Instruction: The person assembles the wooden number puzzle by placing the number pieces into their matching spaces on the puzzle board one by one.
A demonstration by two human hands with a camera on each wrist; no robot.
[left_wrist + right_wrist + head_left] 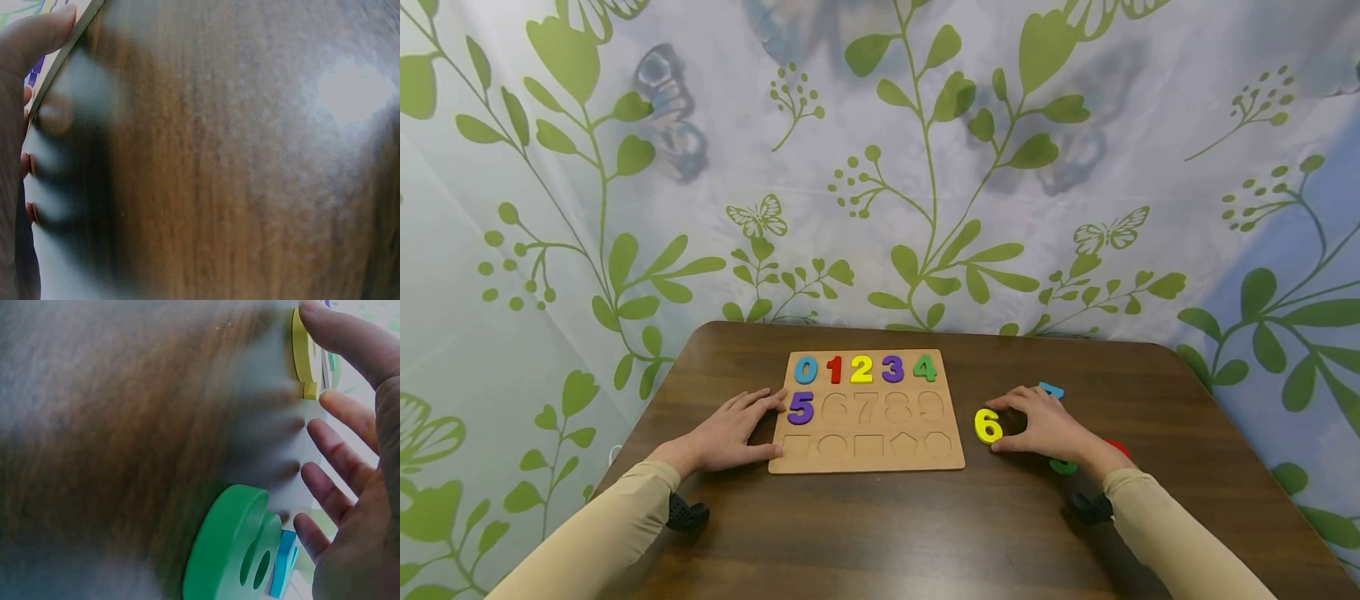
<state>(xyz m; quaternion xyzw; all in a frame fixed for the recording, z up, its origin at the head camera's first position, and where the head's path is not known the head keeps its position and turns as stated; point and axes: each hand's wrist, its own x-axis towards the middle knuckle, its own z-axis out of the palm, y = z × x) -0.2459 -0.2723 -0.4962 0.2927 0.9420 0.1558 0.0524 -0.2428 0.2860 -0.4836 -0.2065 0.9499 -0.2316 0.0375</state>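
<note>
At the left edge of the wooden puzzle board, my left hand rests with its thumb and fingers spread, touching the edge. The left wrist view shows that thumb against the board's rim. Right of the board, my right hand pinches a yellow number 6 between thumb and index finger, low over the table. The other fingers of that hand are extended. A green piece and a blue piece lie near them; in the head view the hand partly covers both.
Along the board's top row sit 0 to 4, with a purple 5 below. Recesses for 6 to 9 and several shapes show bare wood. A red piece peeks out by the right wrist. Behind the brown table hangs a leaf-patterned curtain.
</note>
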